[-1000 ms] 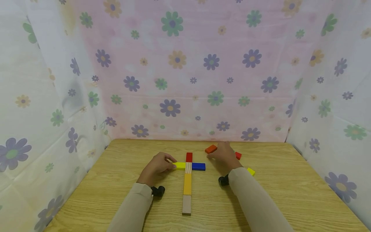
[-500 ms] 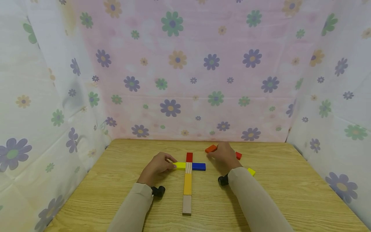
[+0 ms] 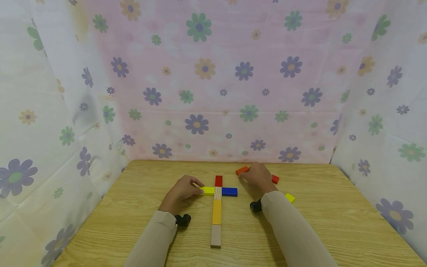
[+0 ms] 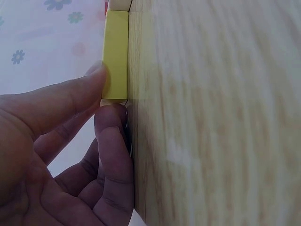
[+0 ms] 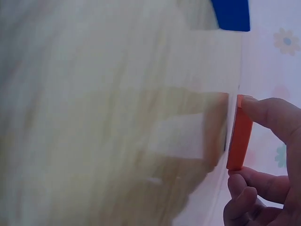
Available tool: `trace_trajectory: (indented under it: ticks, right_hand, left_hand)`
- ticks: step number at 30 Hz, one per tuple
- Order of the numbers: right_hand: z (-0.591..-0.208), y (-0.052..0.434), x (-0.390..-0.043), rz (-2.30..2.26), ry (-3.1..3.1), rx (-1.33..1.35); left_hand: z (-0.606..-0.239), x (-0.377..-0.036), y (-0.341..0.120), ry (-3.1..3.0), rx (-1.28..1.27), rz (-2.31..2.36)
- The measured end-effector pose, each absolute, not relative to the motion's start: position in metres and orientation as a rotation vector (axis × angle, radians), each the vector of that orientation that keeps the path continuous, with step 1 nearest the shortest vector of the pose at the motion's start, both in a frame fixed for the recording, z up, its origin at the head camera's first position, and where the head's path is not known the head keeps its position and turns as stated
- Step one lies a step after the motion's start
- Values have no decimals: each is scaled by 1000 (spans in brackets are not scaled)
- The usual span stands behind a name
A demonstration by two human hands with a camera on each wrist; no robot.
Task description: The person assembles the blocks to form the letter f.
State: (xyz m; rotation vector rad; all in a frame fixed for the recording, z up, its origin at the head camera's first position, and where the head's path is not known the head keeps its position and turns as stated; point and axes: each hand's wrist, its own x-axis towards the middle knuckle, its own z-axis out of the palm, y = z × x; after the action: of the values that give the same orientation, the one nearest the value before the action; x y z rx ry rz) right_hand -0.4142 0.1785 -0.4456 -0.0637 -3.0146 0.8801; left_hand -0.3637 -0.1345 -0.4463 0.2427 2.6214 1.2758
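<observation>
A cross of flat blocks lies on the wooden table [image 3: 317,222]: red block [image 3: 218,181] at the far end, yellow block [image 3: 208,191] on the left, blue block [image 3: 229,191] on the right, then an orange-yellow block [image 3: 217,212] and a plain wood block [image 3: 215,236] towards me. My left hand [image 3: 200,188] pinches the outer end of the yellow block [image 4: 116,54] between thumb and fingers [image 4: 110,127]. Right of the cross, my right hand [image 3: 243,175] pinches an orange block [image 3: 242,170]. The right wrist view shows that orange block [image 5: 240,134] on edge, near the blue block [image 5: 231,14].
A second red block [image 3: 275,179] and a small yellow block [image 3: 289,197] lie just right of my right hand. Flowered cloth walls [image 3: 213,92] close the table in at the back and on both sides. Bare wood stretches along the front and right.
My right hand with the orange block has shifted very slightly. The left hand and the cross of blocks have stayed where they were.
</observation>
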Motion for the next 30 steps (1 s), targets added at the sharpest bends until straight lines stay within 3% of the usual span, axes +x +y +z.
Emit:
trace_trajectory:
  ticks: [10,30]
  right_hand:
    - [-439,158,-415,900,-3008,19]
    - [-430,117,-413,941,-3015,-185]
  left_hand:
    - [-446,-364,-134,2622,222,1276]
    - [-448,-365,-136,2624,261,1271]
